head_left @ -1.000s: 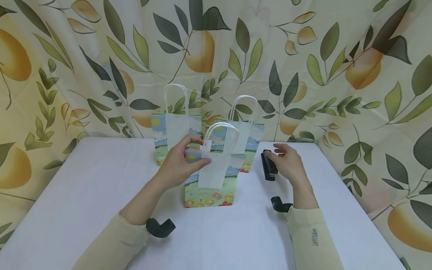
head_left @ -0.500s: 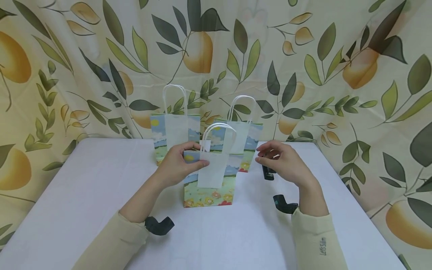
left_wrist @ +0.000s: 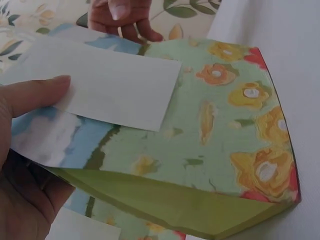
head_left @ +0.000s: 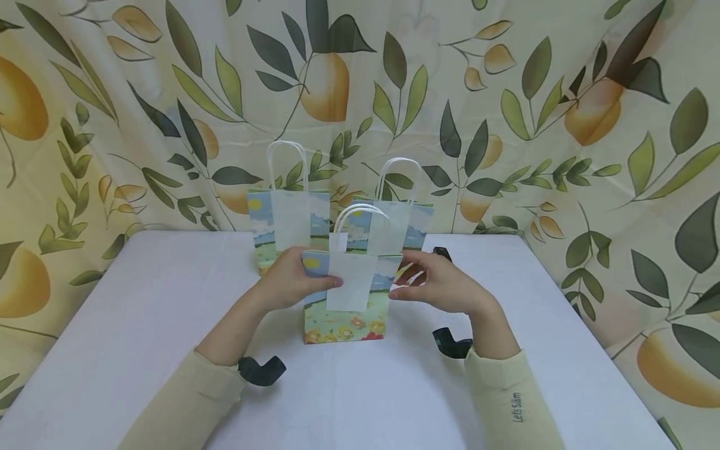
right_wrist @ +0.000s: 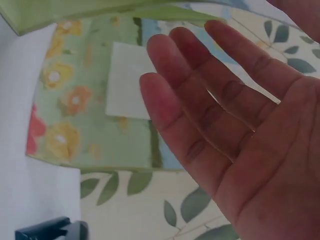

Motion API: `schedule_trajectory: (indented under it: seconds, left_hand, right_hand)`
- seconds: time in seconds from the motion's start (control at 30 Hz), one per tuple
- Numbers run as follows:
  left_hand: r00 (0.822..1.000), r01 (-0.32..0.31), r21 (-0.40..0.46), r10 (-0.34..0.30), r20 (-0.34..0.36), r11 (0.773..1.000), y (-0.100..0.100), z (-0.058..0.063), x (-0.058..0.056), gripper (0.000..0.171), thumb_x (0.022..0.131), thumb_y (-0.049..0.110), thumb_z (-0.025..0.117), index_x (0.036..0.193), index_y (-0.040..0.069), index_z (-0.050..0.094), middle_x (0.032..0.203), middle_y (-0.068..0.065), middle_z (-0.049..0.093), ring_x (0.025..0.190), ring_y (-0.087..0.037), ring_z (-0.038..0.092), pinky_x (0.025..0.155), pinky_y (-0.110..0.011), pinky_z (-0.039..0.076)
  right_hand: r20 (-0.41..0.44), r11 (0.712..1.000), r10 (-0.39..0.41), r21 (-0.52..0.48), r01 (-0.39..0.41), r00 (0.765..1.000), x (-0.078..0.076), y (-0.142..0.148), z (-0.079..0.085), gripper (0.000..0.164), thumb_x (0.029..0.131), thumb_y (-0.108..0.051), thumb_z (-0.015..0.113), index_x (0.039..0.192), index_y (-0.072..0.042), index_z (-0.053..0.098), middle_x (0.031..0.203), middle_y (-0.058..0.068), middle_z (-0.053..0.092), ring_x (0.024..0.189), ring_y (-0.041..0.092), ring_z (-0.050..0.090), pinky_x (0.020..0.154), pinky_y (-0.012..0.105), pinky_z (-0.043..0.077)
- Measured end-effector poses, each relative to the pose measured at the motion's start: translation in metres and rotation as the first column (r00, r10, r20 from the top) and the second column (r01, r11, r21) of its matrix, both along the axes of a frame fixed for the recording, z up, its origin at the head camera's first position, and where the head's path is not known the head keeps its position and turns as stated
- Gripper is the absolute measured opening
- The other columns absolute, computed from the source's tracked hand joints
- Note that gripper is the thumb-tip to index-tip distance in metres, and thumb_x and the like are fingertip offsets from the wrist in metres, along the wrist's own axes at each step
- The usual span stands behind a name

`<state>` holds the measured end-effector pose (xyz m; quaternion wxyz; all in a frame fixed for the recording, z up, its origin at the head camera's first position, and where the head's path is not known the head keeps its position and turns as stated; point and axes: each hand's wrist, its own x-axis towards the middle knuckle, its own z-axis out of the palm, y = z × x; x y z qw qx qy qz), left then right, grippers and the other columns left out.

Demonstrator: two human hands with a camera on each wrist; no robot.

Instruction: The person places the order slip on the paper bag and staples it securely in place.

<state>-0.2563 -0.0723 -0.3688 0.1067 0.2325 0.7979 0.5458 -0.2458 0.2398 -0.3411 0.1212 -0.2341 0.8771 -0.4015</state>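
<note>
A small paper gift bag with a flower-meadow print and white handles stands upright at the middle of the table. My left hand pinches its upper left edge, thumb on the front near the white paper panel and fingers behind. At the bag's upper right edge is my right hand, fingers spread and slightly bent; the right wrist view shows its palm with nothing in it. Just behind the right hand lies a black stapler, partly hidden by it. The same stapler shows at lower left in the right wrist view.
Two matching gift bags stand behind, one at the back left and one at the back right, the latter partly covered by the front bag. A white cloth covers the table. A fruit-patterned curtain hangs along the far edge.
My right hand has left the stapler and moved left to the front bag's right edge. The left hand stays on the bag, its fingers now lower behind it.
</note>
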Motion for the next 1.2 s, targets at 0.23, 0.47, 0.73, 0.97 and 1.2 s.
schedule_trajectory:
  seconds: [0.23,0.47,0.73,0.97,1.2]
  left_hand:
    - [0.997,0.072,-0.111,-0.07,0.019,0.991,-0.004,-0.011,-0.005,0.054,0.084,0.016,0.087,0.132,0.028,0.063,0.126,0.011,0.074,0.12,-0.015,0.069,0.107,-0.047,0.051]
    - [0.981,0.191,-0.207,-0.192,0.015,0.96,-0.015,-0.026,-0.01,0.069,0.079,0.012,0.091,0.138,0.028,0.058,0.135,0.01,0.068,0.127,-0.017,0.063,0.112,-0.049,0.047]
    - [0.98,0.194,-0.346,-0.168,0.104,0.918,-0.023,-0.039,-0.007,0.055,0.071,0.021,0.096,0.118,0.027,0.069,0.114,0.014,0.076,0.107,-0.013,0.065,0.095,-0.041,0.051]
    - [0.996,0.057,-0.47,-0.02,0.084,0.881,-0.028,-0.039,-0.001,0.06,0.07,0.028,0.097,0.121,0.023,0.066,0.125,0.001,0.071,0.121,-0.023,0.061,0.104,-0.048,0.049]
    - [0.996,-0.029,-0.461,0.066,0.065,0.887,-0.03,-0.04,0.001,0.069,0.076,0.024,0.093,0.136,0.019,0.059,0.136,-0.008,0.067,0.131,-0.031,0.059,0.112,-0.055,0.044]
  right_hand:
    - [0.087,0.996,0.039,0.079,-0.046,0.995,-0.007,-0.013,-0.019,0.057,0.085,-0.022,0.086,0.136,-0.019,0.061,0.127,-0.001,0.07,0.111,0.026,0.066,0.09,0.039,0.056]
    - [0.122,0.979,0.184,0.069,-0.193,0.975,-0.016,-0.022,-0.04,0.061,0.08,-0.009,0.089,0.134,-0.023,0.062,0.124,-0.006,0.074,0.11,0.016,0.068,0.099,0.05,0.054]
    - [0.157,0.974,0.195,0.089,-0.211,0.968,-0.015,-0.026,-0.049,0.065,0.077,-0.004,0.089,0.134,-0.023,0.063,0.126,-0.006,0.073,0.114,0.015,0.068,0.104,0.046,0.052]
    - [0.167,0.978,0.131,0.138,-0.155,0.977,-0.016,-0.027,-0.049,0.055,0.079,-0.01,0.089,0.128,-0.023,0.067,0.12,-0.007,0.074,0.109,0.018,0.067,0.098,0.042,0.054]
    - [0.12,0.983,0.019,0.181,-0.041,0.993,-0.017,-0.033,-0.054,0.052,0.082,-0.018,0.088,0.129,-0.023,0.066,0.115,-0.008,0.073,0.11,0.022,0.067,0.098,0.041,0.054]
